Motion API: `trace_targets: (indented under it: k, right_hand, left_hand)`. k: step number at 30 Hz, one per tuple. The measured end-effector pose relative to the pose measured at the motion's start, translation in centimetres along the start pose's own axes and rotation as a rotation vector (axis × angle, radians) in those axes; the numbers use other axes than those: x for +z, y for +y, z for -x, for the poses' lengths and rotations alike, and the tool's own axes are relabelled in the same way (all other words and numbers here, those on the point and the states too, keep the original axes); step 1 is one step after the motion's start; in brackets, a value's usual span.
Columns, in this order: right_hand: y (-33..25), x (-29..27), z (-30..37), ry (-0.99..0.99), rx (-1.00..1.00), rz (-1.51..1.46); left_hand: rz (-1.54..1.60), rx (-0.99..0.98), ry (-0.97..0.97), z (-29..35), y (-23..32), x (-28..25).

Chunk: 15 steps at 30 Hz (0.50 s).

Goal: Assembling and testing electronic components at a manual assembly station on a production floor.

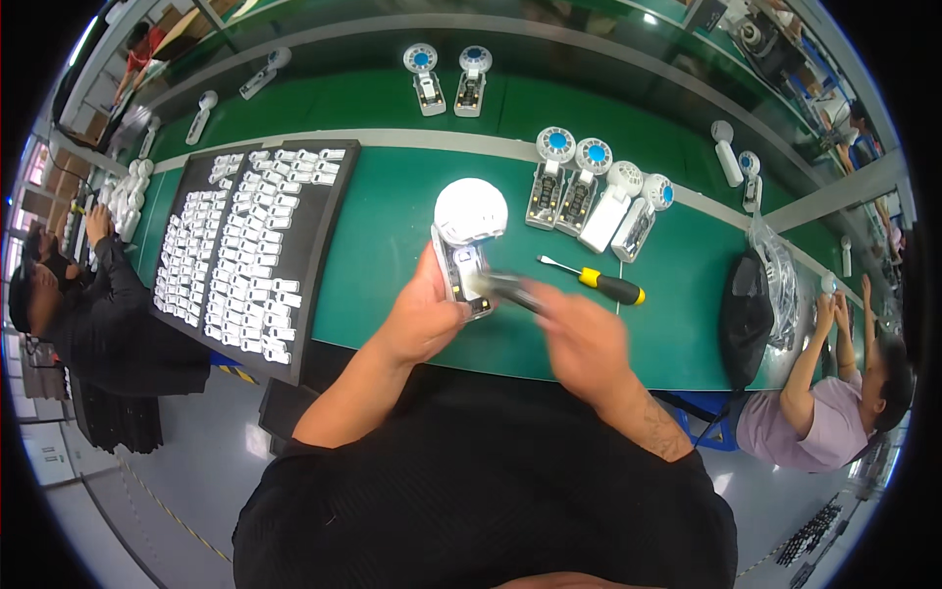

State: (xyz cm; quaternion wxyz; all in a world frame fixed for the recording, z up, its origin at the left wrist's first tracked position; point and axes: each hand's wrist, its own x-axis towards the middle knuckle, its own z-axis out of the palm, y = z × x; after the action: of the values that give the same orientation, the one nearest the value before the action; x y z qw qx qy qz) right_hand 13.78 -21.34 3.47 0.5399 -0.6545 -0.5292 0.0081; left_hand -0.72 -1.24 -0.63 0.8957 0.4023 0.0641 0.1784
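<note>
White round-headed unit is just above centre of our view, in front of us over the green table. Head points to 12, handle runs to about 6, open face up, innards exposed. Can't tell if any of it touches the table.

Left hand, at 7 from the unit, is closed round the lower handle: fingers along the left edge, thumb across near the bottom end. Right hand, at 4, grips a dark slim tool; its tip is over the open handle. Motion blur there, so we can't tell tool type or whether it touches.

Handling, our read: light, stiff plastic shell, a bit top-heavy from the disc. Smooth white skin probably slides under dry fingers. Fragile bit is the open handle; we'd treat the parts inside as easy to scratch or dislodge.

Best hold: handle side walls, low down, thumb off the innards. We'd avoid lifting by the head; the neck looks narrow and could take a bending load badly.

Nearby: four similar units at 2, yellow-black screwdriver between 3 and 4, black tray of small white parts at 9.
</note>
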Motion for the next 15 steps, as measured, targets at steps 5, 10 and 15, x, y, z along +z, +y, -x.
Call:
trace_targets:
  k: [5, 10, 15]
  right_hand:
    - [2.4, 1.3, -2.3, -0.247, 0.18, 0.224]
    - [5.1, 1.2, 0.0, -0.146, 0.318, 0.15]
    - [6.6, 1.1, 0.9, -0.171, 0.394, 0.221]
  left_hand:
    - [0.013, -0.018, 0.071, -1.5, 0.5, -0.3]
    - [-0.016, -0.138, 0.173, -0.7, 0.5, -1.1]
    - [-0.057, -0.112, 0.191, -0.8, 0.6, -0.7]
